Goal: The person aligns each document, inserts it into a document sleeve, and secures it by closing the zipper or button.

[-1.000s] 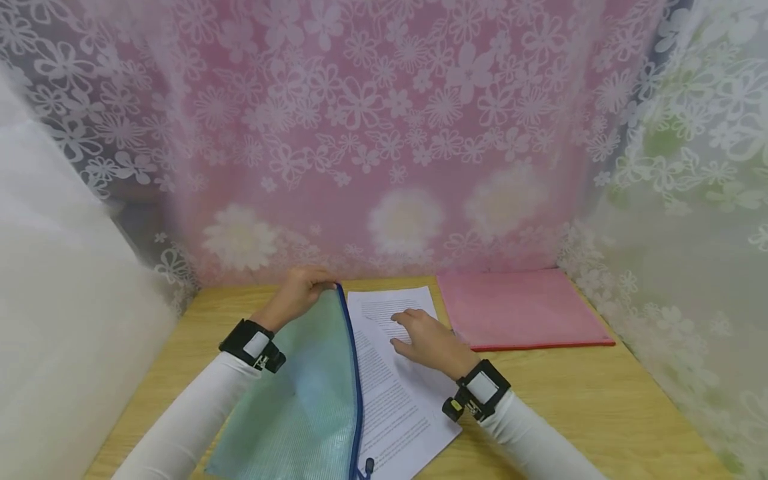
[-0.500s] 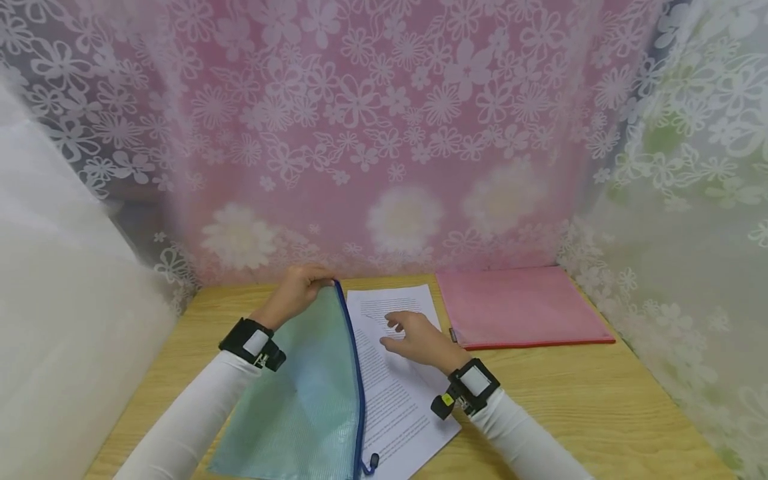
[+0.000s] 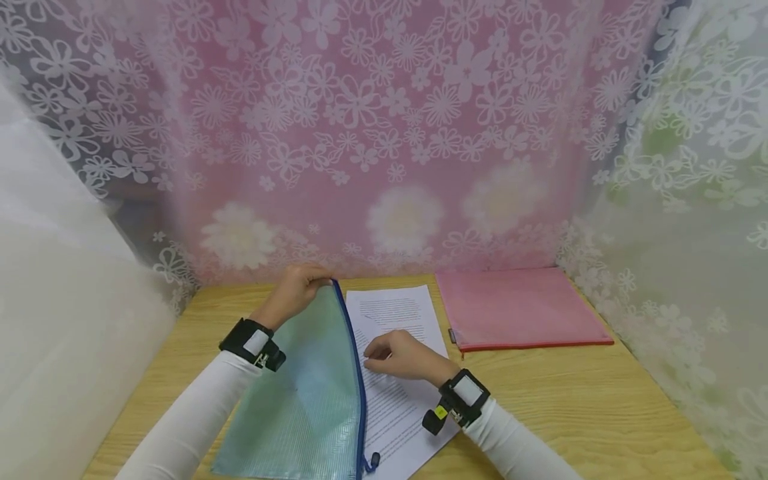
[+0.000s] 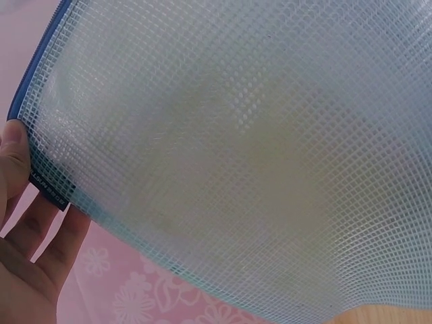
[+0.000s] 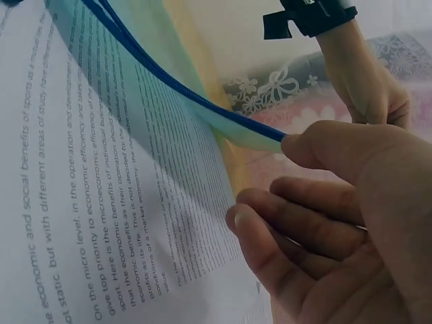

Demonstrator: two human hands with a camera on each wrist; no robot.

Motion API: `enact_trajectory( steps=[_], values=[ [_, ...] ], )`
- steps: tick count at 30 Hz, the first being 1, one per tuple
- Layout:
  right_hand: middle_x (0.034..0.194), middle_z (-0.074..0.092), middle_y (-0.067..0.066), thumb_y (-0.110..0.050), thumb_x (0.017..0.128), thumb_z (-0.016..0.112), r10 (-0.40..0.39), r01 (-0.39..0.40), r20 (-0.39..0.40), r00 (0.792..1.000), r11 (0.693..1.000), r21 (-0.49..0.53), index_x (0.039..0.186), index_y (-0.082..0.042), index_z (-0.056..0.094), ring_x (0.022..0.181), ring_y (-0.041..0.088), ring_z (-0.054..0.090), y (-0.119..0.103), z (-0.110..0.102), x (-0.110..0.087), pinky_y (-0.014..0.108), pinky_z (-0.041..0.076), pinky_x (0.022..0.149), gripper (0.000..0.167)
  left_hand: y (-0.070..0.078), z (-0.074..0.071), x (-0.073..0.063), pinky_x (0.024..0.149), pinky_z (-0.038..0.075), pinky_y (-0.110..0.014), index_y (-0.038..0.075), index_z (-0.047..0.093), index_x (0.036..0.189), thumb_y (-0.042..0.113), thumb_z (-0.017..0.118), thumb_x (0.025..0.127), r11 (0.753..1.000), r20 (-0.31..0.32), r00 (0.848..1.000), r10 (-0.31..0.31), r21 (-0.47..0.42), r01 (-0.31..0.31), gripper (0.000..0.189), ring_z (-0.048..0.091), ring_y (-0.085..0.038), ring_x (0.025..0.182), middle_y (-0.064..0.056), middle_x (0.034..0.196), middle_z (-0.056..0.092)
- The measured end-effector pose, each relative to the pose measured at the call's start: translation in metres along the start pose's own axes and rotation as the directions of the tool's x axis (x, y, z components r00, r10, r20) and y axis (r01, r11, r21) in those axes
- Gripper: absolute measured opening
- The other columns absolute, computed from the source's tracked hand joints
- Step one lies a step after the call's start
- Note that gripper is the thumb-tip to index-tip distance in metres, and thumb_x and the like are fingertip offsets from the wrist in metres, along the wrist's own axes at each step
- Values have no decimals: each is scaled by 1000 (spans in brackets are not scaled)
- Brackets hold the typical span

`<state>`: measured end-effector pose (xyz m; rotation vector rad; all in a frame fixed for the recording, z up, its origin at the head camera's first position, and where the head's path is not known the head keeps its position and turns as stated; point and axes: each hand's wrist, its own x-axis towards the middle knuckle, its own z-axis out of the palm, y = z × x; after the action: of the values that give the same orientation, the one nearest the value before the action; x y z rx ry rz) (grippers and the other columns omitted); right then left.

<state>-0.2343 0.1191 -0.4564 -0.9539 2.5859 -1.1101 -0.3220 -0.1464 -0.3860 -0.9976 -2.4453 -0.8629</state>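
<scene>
A light green mesh zipper pouch (image 3: pixel 300 393) with a blue zipper edge (image 3: pixel 354 360) is raised at its far corner, where my left hand (image 3: pixel 294 293) pinches it. In the left wrist view the thumb (image 4: pixel 12 152) lies on the corner beside a dark label (image 4: pixel 48 190), with fingers behind. Printed paper sheets (image 3: pixel 408 413) lie right of the pouch, their left part under it. My right hand (image 3: pixel 402 357) is over the sheets, close to the zipper edge. In the right wrist view its thumb (image 5: pixel 324 145) overlaps the blue edge, fingers loosely bent and apart from the thumb.
A pink zipper pouch (image 3: pixel 522 307) with a red edge lies flat at the back right of the wooden table (image 3: pixel 576 400). A pink flowered curtain (image 3: pixel 384 147) hangs behind the table, and pale sheeting (image 3: pixel 66 300) stands on the left.
My right hand has moved left and nearer over the sheets to the pouch's zipper edge, its fingers bending more. My left hand keeps its hold on the corner.
</scene>
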Motion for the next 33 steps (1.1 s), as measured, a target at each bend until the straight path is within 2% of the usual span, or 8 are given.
enact_trajectory(
  steps=[4, 8, 14, 19, 24, 28, 33],
  values=[
    [94, 78, -5, -19, 95, 74, -28, 27, 38, 999, 999, 27, 104, -11, 81, 79, -1, 67, -4, 3, 1, 20, 56, 75, 14, -2, 0, -1, 85, 61, -42, 6, 80, 110, 2, 69, 95, 1000, -10, 1000, 15, -8, -15, 18, 75, -28, 101, -12, 108, 78],
    [89, 76, -10, -17, 95, 74, -17, 14, 66, 998, 999, 49, 101, -13, 81, 74, -1, 66, -6, 7, 3, 20, 57, 70, 10, -3, 0, -3, 84, 61, -41, 5, 80, 110, 3, 69, 95, 1000, -16, 1000, 9, -17, -9, 18, 75, -27, 101, -12, 108, 78],
    [87, 74, -12, -14, 96, 73, 7, -9, 83, 997, 1000, 24, 100, -14, 81, 73, -1, 64, -7, 9, 5, 19, 56, 70, 9, -5, 1, -7, 83, 61, -42, 5, 80, 109, 4, 69, 96, 1000, -30, 1000, -5, -27, 4, 17, 75, -28, 99, -15, 107, 78],
    [85, 73, -10, -11, 95, 72, 4, -4, 75, 997, 1000, -2, 98, -12, 80, 74, -1, 62, -5, 13, 5, 19, 54, 70, 9, -8, 4, -9, 84, 61, -42, 4, 80, 109, 4, 69, 96, 999, -33, 999, -9, -41, 8, 17, 75, -29, 100, -16, 108, 78],
    [86, 73, -7, -8, 94, 70, 6, -6, 44, 999, 1000, -2, 101, -9, 78, 74, -1, 62, -3, 17, 7, 19, 54, 70, 10, -11, 8, -10, 85, 61, -42, 4, 80, 109, 5, 69, 96, 996, -23, 999, -42, -74, 40, 17, 75, -29, 101, -16, 109, 77],
    [82, 72, -7, -9, 95, 68, 30, -31, 30, 999, 999, 15, 98, -10, 78, 68, 0, 62, -3, 18, 8, 20, 54, 64, 10, -13, 11, -9, 86, 61, -42, 5, 80, 109, 5, 69, 97, 994, -17, 998, -53, -97, 51, 17, 74, -28, 101, -14, 109, 77],
    [79, 72, -8, -11, 97, 68, 67, -67, 17, 998, 998, 16, 97, -11, 79, 64, 1, 62, -5, 19, 10, 20, 53, 60, 12, -14, 11, -7, 84, 61, -41, 5, 80, 107, 5, 69, 96, 995, -32, 999, -38, -95, 35, 15, 75, -26, 99, -13, 107, 78]
  ],
)
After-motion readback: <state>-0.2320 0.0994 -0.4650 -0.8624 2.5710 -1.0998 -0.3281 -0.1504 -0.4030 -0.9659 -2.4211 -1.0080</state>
